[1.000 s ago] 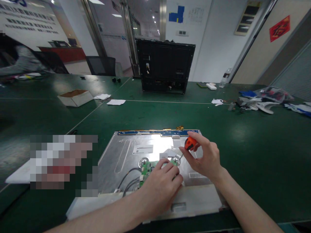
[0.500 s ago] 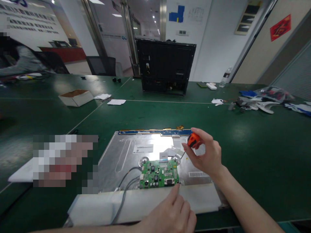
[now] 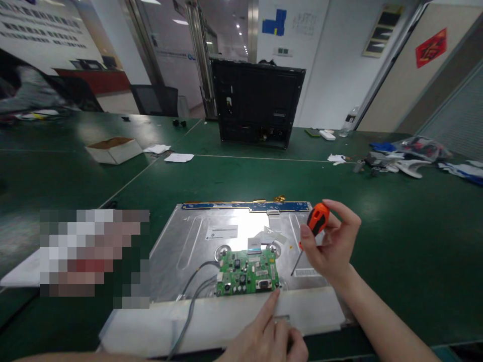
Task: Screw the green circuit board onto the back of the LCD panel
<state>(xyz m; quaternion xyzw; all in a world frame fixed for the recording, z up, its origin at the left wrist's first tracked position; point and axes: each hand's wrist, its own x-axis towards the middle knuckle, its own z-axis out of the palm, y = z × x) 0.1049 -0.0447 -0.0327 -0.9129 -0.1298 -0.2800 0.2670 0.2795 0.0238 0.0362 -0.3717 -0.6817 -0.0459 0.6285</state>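
An orange-and-black screwdriver (image 3: pixel 319 219) is held in the fingers of my right hand (image 3: pixel 334 244). Its thin shaft slants down to the left over the metal back of a display panel (image 3: pixel 169 251), close to a barcode label. My left hand (image 3: pixel 264 332) stretches its index finger to the lower right corner of a green circuit board (image 3: pixel 247 271); the other fingers are curled, with nothing visible in them. The board lies on the panel, a flat white ribbon cable (image 3: pixel 254 244) at its top and grey cables (image 3: pixel 192 306) at its left side.
Behind the panel stands a black monitor housing (image 3: pixel 258 103). To its left are an open cardboard box (image 3: pixel 115 151) and white papers (image 3: pixel 179 158). A bottle (image 3: pixel 349 121) and a clutter of bags and parts (image 3: pixel 396 158) lie at right. A blurred-out patch covers something at left.
My right hand has drawn the screwdriver back right, its tip leaving the board's upper right corner and moving lower. My left index finger stays at the board's lower right corner.
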